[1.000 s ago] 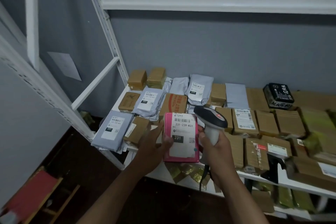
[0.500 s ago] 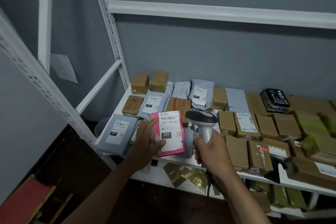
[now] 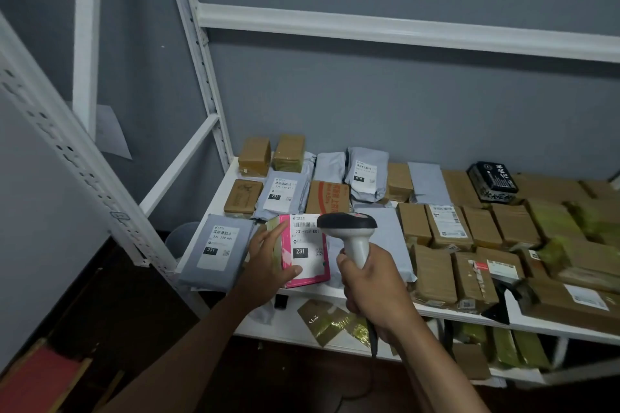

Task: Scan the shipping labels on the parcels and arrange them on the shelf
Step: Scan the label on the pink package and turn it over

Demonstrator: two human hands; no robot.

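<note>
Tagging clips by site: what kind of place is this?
Probably a parcel depot or courier pickup room: a white metal shelf packed with labelled parcels, a pink parcel in the left hand, a barcode scanner in the right hand.

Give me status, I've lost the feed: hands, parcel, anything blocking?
Left hand grips pink parcel, label up, over shelf front. Right hand grips scanner beside the label. Grey mailers and brown boxes crowd the shelf.
</note>
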